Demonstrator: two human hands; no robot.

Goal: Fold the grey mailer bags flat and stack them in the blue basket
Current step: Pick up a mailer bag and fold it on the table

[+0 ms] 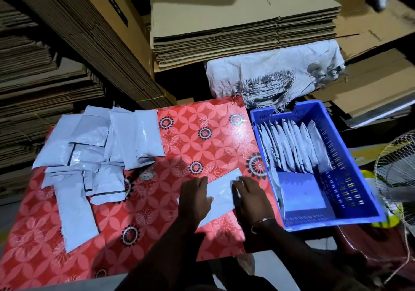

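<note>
Mailer bag [221, 197], thin grey plastic film, lies near the lower middle of the frame on the red flowered tabletop [202, 133], with both hands flat on it: the left hand [195, 197] presses its left part with straight fingers, and the right hand [252, 197] presses its right edge the same way, neither curled round anything. Judging by its sheen and creases, it is light, limp and slippery, likely to slide on the glossy cloth and spring open, so pinning one end while creasing, then pinching the folded edge, seems wise. A loose pile of bags [94, 147] waits at the left of the frame. At the right, the blue basket [350, 156] holds a row of folded bags [294, 147] standing on edge. No brand, label or writing can be read on any bag; print on the cardboard at the upper left is too blurred.
</note>
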